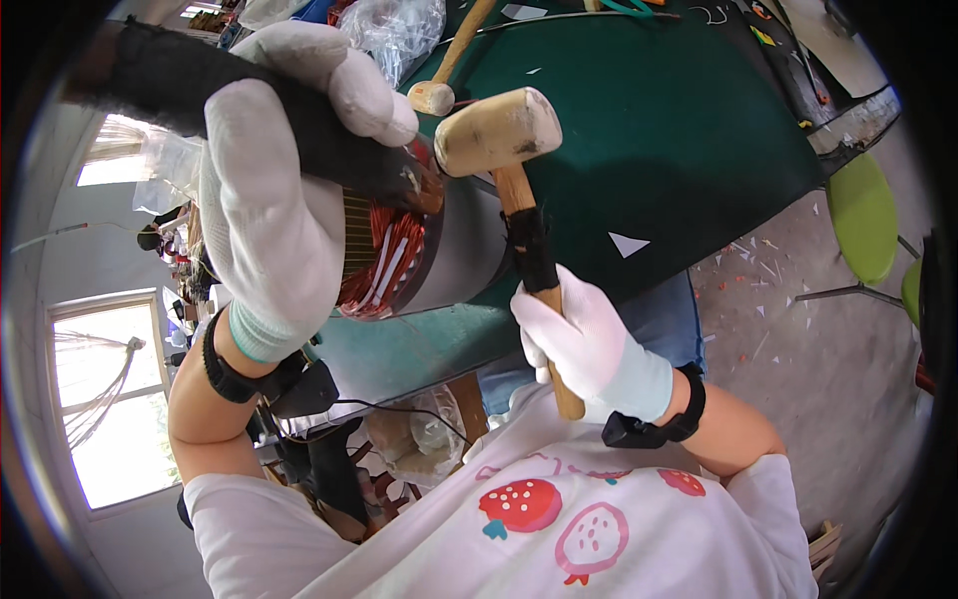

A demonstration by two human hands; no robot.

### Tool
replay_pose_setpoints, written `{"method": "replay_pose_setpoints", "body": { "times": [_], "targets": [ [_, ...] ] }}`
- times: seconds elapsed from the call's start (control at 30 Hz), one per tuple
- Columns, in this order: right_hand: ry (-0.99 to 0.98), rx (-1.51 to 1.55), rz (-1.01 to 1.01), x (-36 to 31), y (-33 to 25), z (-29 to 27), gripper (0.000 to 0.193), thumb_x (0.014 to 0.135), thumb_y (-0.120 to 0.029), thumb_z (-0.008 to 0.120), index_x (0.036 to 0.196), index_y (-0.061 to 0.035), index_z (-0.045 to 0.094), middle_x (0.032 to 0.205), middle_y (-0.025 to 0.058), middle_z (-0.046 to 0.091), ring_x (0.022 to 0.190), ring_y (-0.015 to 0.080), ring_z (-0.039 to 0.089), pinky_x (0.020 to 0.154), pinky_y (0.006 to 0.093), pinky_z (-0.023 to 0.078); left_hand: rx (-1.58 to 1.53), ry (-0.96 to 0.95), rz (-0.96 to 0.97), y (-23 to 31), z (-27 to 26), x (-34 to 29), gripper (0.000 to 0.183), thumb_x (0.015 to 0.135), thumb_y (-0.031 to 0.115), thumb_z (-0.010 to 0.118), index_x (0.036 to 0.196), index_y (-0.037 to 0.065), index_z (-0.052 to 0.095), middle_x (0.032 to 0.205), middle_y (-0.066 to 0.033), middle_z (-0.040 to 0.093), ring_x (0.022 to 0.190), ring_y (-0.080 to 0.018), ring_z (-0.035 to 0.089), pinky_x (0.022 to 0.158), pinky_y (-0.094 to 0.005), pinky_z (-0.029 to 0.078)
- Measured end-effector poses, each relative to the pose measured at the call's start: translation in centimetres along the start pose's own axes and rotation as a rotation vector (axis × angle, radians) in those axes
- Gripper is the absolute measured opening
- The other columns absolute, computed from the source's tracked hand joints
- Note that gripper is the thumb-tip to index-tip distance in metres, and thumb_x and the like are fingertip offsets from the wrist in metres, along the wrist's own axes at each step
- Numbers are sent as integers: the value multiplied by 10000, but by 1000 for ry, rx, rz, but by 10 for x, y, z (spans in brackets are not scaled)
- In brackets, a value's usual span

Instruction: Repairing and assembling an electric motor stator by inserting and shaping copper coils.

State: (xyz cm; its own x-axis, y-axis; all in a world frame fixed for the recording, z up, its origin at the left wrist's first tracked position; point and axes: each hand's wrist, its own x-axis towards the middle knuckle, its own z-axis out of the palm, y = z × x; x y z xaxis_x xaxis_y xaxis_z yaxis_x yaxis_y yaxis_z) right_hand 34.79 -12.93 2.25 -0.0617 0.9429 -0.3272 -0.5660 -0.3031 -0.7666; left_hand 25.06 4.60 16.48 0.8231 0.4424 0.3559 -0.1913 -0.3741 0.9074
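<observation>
White work gloves cover both hands. My left hand is wrapped round a thick bar bound in black tape, slanting in from the upper left. The bar's lower end lies over the copper windings of a grey cylindrical motor stator. Fingers of my right hand grip the wooden handle of a mallet, which has black tape partway up. Its cream head is beside the bar's end and the windings; whether they touch, I cannot tell.
Beneath the stator is a dark green table. A second mallet lies at the far side near clear plastic bags. A white paper scrap is on the tabletop. Green chairs stand at right; scraps litter the floor.
</observation>
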Motion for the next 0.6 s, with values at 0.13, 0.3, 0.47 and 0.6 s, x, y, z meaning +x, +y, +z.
{"method": "replay_pose_setpoints", "body": {
  "times": [0.13, 0.3, 0.47, 0.6],
  "targets": [
    [24, 62, 31, 2, -12, 1, 259, 1040, -310, 571, 1066, -55, 531, 709, -19, 515, 587, 56, 495, 539, 246, 464, 24, 12, 44, -9, 10, -1, 491, 1103, 502, 418, 1268, 52, 526, 1012, -72, 518, 938, -214, 519, 1000, -430, 430],
    [6, 19, -64, 19, -23, -6, 282, 1038, -326, 556, 958, -60, 512, 667, 10, 546, 494, 97, 529, 516, 259, 473, 142, 184, 35, -17, 26, 23, 454, 1126, 452, 379, 1243, 41, 531, 987, -51, 538, 947, -198, 578, 953, -414, 497],
    [65, 1, -123, 14, -31, -19, 274, 1037, -311, 555, 964, -48, 524, 649, 20, 560, 452, 109, 519, 470, 266, 444, -84, 190, 219, -11, 52, 50, 374, 1117, 362, 462, 1126, 4, 570, 864, -55, 601, 810, -146, 581, 750, -281, 485],
    [92, 119, -64, -12, 3, -9, 221, 1051, -270, 557, 1043, -50, 547, 666, 2, 544, 507, 70, 505, 471, 259, 440, -100, 164, 180, -9, 36, 48, 429, 1097, 449, 476, 1159, 27, 529, 830, -43, 554, 766, -152, 572, 709, -293, 514]
  ]
}}
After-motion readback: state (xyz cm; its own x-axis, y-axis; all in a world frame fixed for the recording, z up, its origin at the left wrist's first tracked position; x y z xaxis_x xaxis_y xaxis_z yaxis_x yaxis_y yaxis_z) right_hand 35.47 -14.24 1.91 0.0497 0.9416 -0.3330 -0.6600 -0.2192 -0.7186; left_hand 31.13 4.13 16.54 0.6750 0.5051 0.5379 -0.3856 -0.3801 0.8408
